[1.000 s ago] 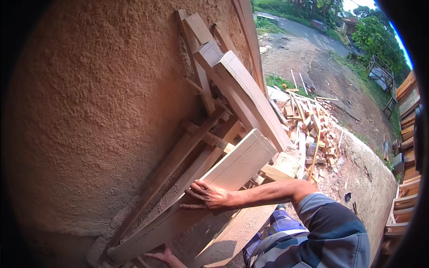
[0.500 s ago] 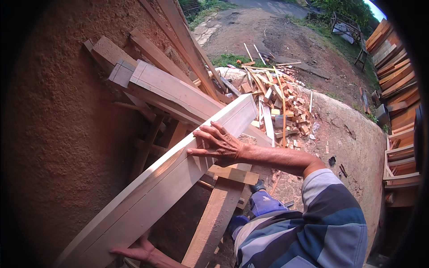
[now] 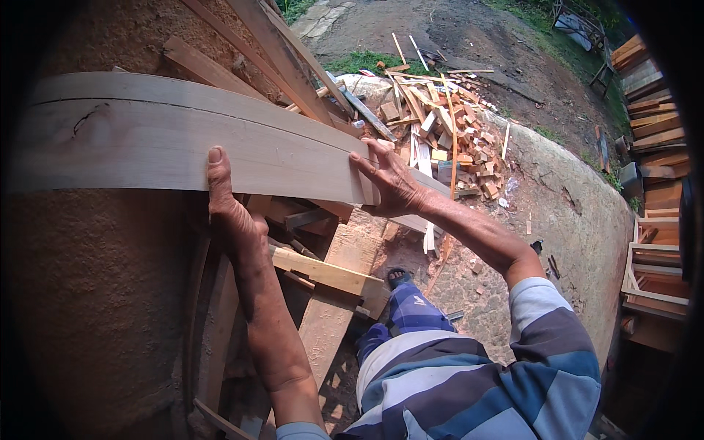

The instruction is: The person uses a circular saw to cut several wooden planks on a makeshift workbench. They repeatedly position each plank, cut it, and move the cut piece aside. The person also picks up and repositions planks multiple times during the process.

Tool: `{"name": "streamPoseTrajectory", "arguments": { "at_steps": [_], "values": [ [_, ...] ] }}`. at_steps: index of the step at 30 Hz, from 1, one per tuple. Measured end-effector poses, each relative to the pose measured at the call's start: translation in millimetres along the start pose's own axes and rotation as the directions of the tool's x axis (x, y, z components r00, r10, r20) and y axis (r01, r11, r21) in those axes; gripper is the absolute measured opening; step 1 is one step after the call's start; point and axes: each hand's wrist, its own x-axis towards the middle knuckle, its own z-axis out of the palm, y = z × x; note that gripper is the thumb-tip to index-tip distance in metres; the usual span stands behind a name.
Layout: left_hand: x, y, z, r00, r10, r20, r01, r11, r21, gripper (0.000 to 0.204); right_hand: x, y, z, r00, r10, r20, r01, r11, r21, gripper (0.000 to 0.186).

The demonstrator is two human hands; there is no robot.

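A long, pale wooden board [image 3: 158, 143] with a dark line drawn along its length spans the left and middle of the view. My left hand [image 3: 236, 213] grips its lower edge, the thumb laid upright against the face and the other fingers hidden behind. At the board's right end, my right hand [image 3: 392, 176] holds on, thumb and fingers spread around the end. Below the board, a wooden trestle [image 3: 323, 275] with a crosspiece stands near my legs.
A heap of offcuts and thin strips [image 3: 462, 136] lies on the ground beyond my right hand. Several planks [image 3: 293, 66] lean on the rough brown wall at the left. Stacked timber and wooden frames [image 3: 660, 249] line the far right.
The board has swung from a steep diagonal to nearly level, its near end moving up and left. My left hand has risen with it, and my right hand stays at its right end.
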Motion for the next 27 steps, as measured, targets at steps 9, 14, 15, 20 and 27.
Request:
{"name": "streamPoseTrajectory", "arguments": {
  "at_steps": [9,14,15,20,27],
  "values": [
    [-4.9,-185.0,-13.4,0.956,-0.060,0.286,0.036,0.995,0.091,0.057,-90.9,88.8,48.1,0.929,0.324,0.180,-0.335,0.941,0.040,0.143],
    [-12.6,-253.2,-17.7,0.915,-0.114,0.386,0.014,0.967,0.253,0.056,-61.4,96.6,63.2,0.977,0.197,0.081,-0.208,0.967,0.148,0.155],
    [-20.9,-248.7,2.8,0.916,-0.089,0.391,0.011,0.980,0.197,0.059,-60.0,104.7,55.3,0.988,0.151,0.022,-0.153,0.979,0.135,0.154],
    [18.2,-236.2,-35.3,0.905,-0.333,0.264,0.199,0.881,0.428,0.088,-2.0,80.4,90.6,0.980,0.194,0.040,-0.195,0.980,0.027,0.141],
    [-59.9,-159.6,-109.8,0.984,-0.094,0.153,0.005,0.865,0.502,0.106,51.7,92.4,153.6,0.947,0.284,0.148,-0.288,0.958,0.008,0.134]
  ]
}}
